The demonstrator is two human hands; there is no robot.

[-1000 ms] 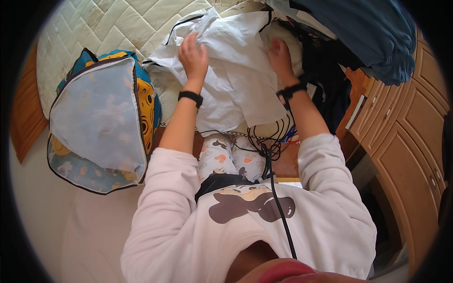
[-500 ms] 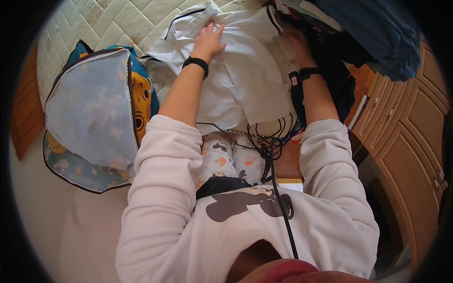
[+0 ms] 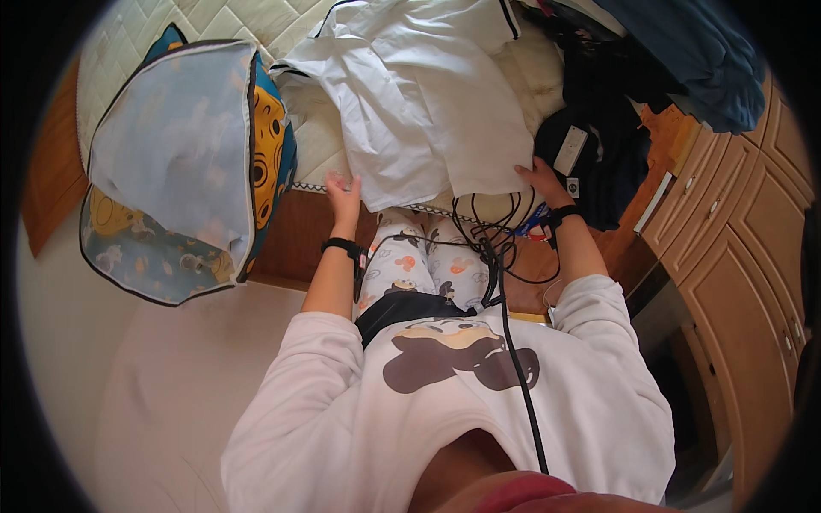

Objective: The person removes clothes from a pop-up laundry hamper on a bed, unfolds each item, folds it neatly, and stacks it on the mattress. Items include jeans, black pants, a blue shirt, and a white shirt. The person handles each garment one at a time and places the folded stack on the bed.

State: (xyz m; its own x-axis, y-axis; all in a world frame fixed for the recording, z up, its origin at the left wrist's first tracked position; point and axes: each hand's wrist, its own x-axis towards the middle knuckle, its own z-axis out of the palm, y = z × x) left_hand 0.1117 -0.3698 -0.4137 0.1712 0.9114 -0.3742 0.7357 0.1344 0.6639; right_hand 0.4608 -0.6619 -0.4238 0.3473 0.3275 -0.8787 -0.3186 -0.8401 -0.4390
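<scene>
Left hand (image 3: 344, 203) near quilted mattress (image 3: 319, 152)

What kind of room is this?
Probably a bedroom in a home. The quilted mattress suggests it most, with a white garment spread over it and wood-toned cabinets along the right side.

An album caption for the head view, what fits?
Left hand and right hand by the lower corners of a white garment on a mattress.
</scene>
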